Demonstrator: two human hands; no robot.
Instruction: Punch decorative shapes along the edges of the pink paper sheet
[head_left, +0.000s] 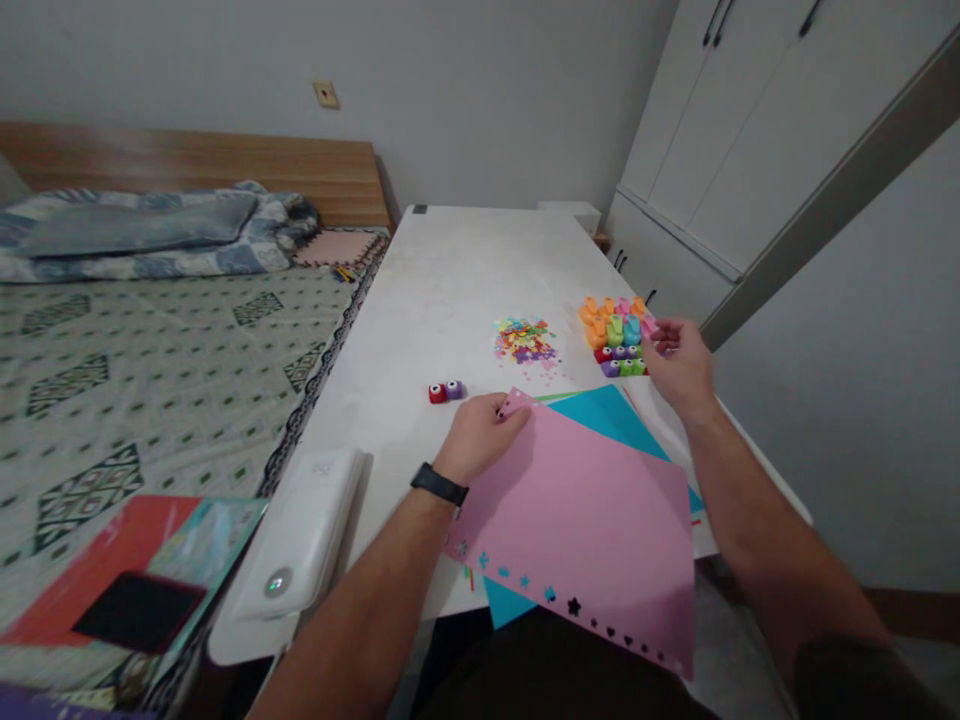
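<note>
My left hand point(480, 437) pinches the upper left corner of a pink sheet of paper point(585, 520). A row of punched shapes, stars and hearts among them, runs along the sheet's lower edge, and a few holes show near its held corner. Beneath it lies a blue sheet point(619, 415), mostly covered. My right hand point(681, 368) is at the right end of a cluster of colourful paper punches point(615, 332), its fingers closed around a pink punch point(649, 326). A red punch point(436, 393) and a purple punch point(454, 389) stand together left of the sheets.
A pile of small punched paper shapes point(525, 342) lies mid-table. On the white table's point(450, 270) left edge sits a long white device point(307, 530). A dark phone point(139, 610) rests on coloured packs at lower left, beside the bed point(165, 380). White cabinets point(720, 130) stand at right.
</note>
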